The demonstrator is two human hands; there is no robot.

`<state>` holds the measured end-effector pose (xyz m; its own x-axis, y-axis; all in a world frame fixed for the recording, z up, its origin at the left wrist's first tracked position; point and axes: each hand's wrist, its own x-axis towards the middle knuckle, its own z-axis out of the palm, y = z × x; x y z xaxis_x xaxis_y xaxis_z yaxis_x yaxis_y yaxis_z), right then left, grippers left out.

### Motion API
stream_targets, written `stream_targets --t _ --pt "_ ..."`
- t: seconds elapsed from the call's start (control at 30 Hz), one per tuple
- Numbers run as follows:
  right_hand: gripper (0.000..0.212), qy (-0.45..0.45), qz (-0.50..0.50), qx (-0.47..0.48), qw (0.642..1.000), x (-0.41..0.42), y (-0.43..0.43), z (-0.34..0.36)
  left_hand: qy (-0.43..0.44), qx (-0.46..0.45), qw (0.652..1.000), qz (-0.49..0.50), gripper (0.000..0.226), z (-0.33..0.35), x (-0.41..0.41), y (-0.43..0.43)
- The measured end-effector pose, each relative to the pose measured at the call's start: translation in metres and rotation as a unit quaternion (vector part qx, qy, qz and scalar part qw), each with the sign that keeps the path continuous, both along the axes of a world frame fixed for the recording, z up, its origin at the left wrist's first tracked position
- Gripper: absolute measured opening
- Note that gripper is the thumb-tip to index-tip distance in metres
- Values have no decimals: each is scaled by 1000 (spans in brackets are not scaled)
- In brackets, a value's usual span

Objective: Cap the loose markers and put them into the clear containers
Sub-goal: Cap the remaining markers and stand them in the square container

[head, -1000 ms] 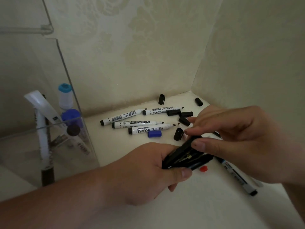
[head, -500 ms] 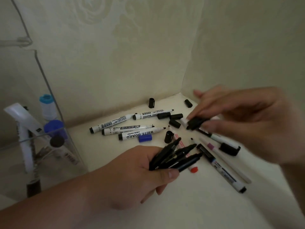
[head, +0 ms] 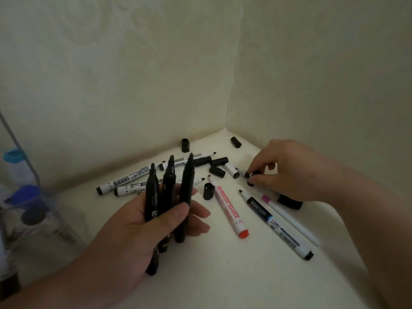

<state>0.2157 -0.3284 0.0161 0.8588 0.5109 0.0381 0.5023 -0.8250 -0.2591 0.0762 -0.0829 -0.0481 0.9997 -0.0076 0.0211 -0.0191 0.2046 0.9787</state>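
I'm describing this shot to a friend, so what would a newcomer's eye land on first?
The left hand, front and centre, grips three uncapped black markers fanned tips-up. Farther back on the right, the right hand pinches what looks like a black cap. Between them lie scattered white markers and loose caps, a red-ended marker standing out.

The scene is recorded by a single wide-angle camera worn on the head, directed forward and steeply downward into a corner where two pale cream walls (head: 133, 74) are met by a cream tabletop (head: 223, 275). The surface is viewed from close above. The lower centre is filled by the left hand (head: 138, 224), by which three slim black uncapped markers (head: 186, 188) are gripped. The right hand (head: 287, 172), by which a small black plastic cap (head: 247, 174) is pinched, is framed at the right, its forearm crossing the lower right corner. A clear plastic container (head: 33, 175) is cut off by the left border.
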Motion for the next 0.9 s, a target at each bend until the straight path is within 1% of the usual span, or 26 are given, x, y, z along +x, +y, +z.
stream_targets --t 0.07,0.1,0.13,0.2,0.23,0.27,0.33,0.4,0.43,0.47,0.53,0.63,0.67,0.73,0.83,0.9 --pt "9 -6 4 -3 1000 1 4 -6 -2 -20 1000 -2 58 1 -1 -1" --pt "9 -10 4 -1 1000 2 5 -7 -6 -27 1000 -1 57 2 -1 -1" --pt "10 -13 6 -1 1000 3 6 -9 -9 -26 1000 0 50 2 -1 -1" --pt "13 -14 16 -6 1000 3 6 -9 -5 -19 1000 7 23 2 -1 -1" --pt "16 -13 23 -8 1000 3 5 -9 0 -7 1000 11 17 2 -1 0" --pt "19 -13 27 -3 1000 3 4 -9 2 13 1000 12 18 0 -1 2" --pt "25 -25 17 49 998 3 2 -6 -7 49 999 11 28 0 -2 1" --pt "11 -45 -2 118 992 4 7 0 -18 51 999 6 32 2 -2 1" --pt "5 -52 -9 134 990 5 13 3 -19 51 998 4 32 3 -1 1" --pt "2 -51 -8 126 991 7 20 6 -19 55 998 3 33 3 -1 2" --pt "5 -29 21 44 998 12 41 10 -14 51 999 2 30 3 0 2" --pt "16 4 64 -84 994 20 72 13 -1 3 1000 23 15 7 1 0" --pt "20 5 66 -106 992 22 77 16 3 -17 999 32 16 8 2 -1" --pt "21 -3 49 -115 992 25 78 24 8 -41 999 35 19 10 2 0" --pt "15 -8 3 -82 997 33 67 28 16 -47 999 15 22 10 3 2" --pt "11 0 -3 -66 998 35 67 23 20 -57 998 13 23 9 3 2"
